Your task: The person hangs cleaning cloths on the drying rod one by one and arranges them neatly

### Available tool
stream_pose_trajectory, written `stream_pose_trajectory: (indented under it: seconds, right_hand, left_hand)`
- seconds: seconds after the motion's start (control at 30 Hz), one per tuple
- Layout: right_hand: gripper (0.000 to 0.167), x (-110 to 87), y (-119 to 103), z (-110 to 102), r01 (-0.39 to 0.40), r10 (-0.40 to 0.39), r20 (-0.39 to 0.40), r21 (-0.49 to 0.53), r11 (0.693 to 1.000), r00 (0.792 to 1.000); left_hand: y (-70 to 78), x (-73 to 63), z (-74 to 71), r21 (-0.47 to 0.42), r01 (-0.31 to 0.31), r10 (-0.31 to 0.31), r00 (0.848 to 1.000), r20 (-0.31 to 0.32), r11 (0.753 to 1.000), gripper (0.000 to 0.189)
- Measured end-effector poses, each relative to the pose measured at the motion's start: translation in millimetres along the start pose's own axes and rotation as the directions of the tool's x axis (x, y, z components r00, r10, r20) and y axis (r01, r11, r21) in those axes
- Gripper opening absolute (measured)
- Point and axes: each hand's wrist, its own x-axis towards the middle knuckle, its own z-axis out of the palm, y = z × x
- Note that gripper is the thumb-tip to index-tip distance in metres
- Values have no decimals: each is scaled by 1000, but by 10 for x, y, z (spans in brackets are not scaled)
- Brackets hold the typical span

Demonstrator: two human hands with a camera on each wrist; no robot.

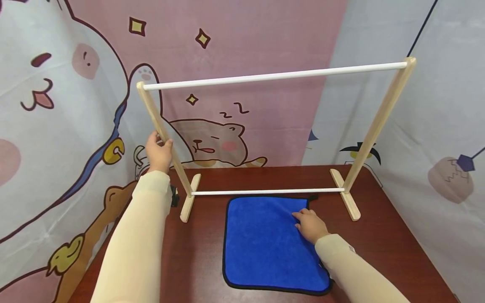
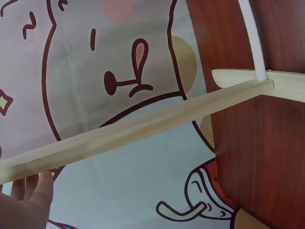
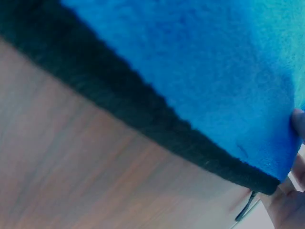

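Note:
A drying rack with pale wooden posts and white rods stands on the table. My left hand grips its left post about midway up, and that post crosses the left wrist view. In front of the rack a blue towel with black edging lies mostly flat. At the towel's upper right edge, my right hand pinches the cloth. In the right wrist view the thumb is on the blue side and other fingers are below the edge. The towel's black loop hangs at a corner.
The upper rod and lower rod span the posts. A wooden foot bears the right post. A small dark object is partly hidden by my left sleeve. Printed cartoon cloth hangs behind the brown table.

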Motion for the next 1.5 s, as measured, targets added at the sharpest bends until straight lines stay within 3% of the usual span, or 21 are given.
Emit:
stream_pose_trajectory:
  seconds: [0.33,0.57,0.93,1.27,1.5]
  right_hand:
    - [22,106,-87,16,-33,33,1,51,998,999]
    - [20,130,-121,-69,-71,83,-71,153,986,994]
    - [17,246,-400,-372,65,8,-286,245,967,958]
    - [18,344,-576,-685,100,5,-324,308,946,946]
    - [20,411,-647,-927,153,14,-406,376,914,914]
  left_hand:
    - [31,37,-36,-1,53,-53,998,-25,999,45]
    - [39,45,-57,62,17,-16,1000,-15,998,40]
    - [37,46,-71,93,37,-35,999,-17,995,35]
    - [43,45,-46,106,53,-50,998,-32,993,34]
    - [35,60,-43,133,55,-52,998,-29,990,35]
